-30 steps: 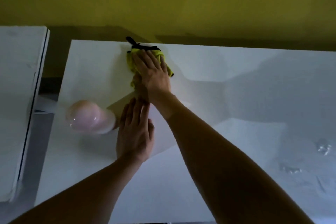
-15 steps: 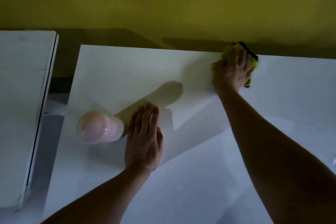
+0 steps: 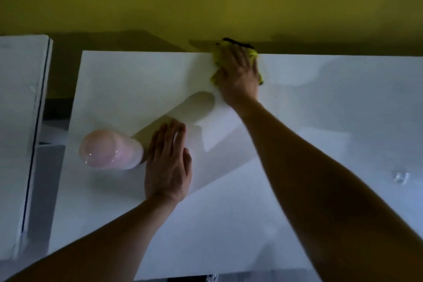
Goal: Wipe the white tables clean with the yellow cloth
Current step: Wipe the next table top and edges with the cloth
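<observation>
Dim yellow wall behind white bench [image 3: 297, 213]: right hand [image 3: 238, 75] pressed flat on yellow cloth [image 3: 216, 56] at far edge, left hand [image 3: 167, 162] splayed empty beside pink tumbler [image 3: 109, 150]; a leftward sweep risks toppling it.

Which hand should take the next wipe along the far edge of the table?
Right. The right hand already presses the yellow cloth at the far edge; the left hand lies flat, empty, beside the pink cup.
</observation>
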Action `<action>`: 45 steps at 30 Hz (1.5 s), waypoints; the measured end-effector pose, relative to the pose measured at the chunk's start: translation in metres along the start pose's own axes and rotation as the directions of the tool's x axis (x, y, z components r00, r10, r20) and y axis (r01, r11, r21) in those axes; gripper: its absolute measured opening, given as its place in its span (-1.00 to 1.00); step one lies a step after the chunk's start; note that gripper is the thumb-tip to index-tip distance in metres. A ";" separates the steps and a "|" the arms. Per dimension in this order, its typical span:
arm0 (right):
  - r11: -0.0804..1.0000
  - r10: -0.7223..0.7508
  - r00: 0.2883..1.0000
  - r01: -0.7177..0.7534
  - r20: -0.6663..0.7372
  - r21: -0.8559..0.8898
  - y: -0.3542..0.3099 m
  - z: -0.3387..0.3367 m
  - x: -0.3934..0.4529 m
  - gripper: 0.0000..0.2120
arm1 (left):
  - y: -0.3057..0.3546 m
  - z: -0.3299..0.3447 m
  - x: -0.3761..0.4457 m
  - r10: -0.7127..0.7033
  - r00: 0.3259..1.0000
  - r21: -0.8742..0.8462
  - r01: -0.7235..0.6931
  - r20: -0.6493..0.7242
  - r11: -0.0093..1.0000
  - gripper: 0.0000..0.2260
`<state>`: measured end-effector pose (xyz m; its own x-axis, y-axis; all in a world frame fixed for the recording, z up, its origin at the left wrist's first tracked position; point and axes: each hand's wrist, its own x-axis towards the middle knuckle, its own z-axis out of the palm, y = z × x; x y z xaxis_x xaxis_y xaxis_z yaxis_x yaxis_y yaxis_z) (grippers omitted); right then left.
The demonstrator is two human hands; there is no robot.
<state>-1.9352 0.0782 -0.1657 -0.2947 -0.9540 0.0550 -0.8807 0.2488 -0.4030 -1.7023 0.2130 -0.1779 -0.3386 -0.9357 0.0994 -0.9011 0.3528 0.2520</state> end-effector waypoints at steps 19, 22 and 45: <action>0.989 -0.090 0.993 0.099 -0.083 0.109 -0.007 -0.012 -0.200 -0.39 | -0.001 -0.005 -0.003 0.042 0.997 -0.089 -0.047 -0.060 0.995 -0.53; 0.995 0.084 0.992 -0.079 -0.092 0.059 0.050 -0.038 -0.228 -0.44 | 0.001 -0.005 -0.004 0.013 0.998 -0.076 -0.018 -0.069 0.997 -0.51; 0.944 0.324 0.909 -0.330 -0.261 0.023 0.192 -0.100 -0.389 -0.46 | 0.137 0.026 -0.095 0.234 0.972 -0.078 -0.233 0.003 0.969 -0.47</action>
<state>-2.0269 0.5142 -0.1737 -0.6504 -0.7431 0.1577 -0.7252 0.5457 -0.4199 -1.8007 0.3503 -0.1782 -0.5410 -0.8269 0.1531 -0.7733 0.5608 0.2959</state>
